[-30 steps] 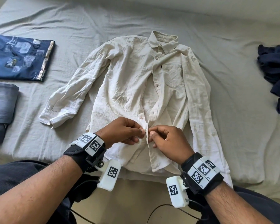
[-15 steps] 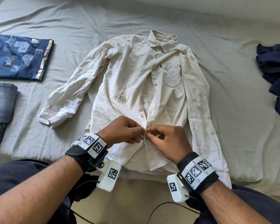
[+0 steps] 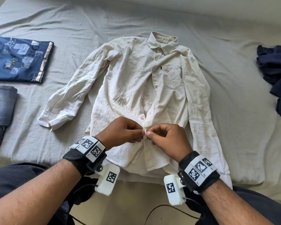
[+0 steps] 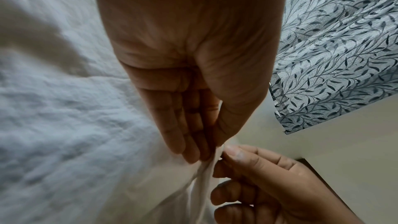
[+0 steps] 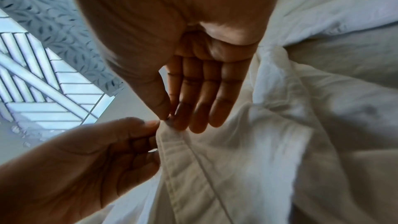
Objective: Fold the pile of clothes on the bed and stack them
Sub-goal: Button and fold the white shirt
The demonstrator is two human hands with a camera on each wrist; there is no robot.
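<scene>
Your cream shirt (image 3: 136, 88) lies face up across the middle of the bed (image 3: 234, 111), collar toward the far edge, hem hanging just over the near edge in front of you. Its one sleeve is spread out toward the left edge, the other runs straight down alongside the body.

Your left hand (image 3: 122, 132) and right hand (image 3: 167, 138) meet over the button placket, low on the shirt near the near edge. The fingers (image 4: 189, 144) of your left hand curl in and pinch one edge of the placket against the thumb. The fingers (image 5: 193, 108) of your right hand do the same with the other edge, thumb pressed to the fingertips on the cloth. The two pinches touch tip to tip; whether a button sits between them is too small to tell.

At the left edge a folded dark blue garment (image 3: 18, 59) with pale patches lies flat, and nearer you, just beside it, a folded grey garment (image 3: 0, 108). A crumpled heap of navy clothes (image 3: 276, 70) sits at the right edge, well apart from the shirt.
</scene>
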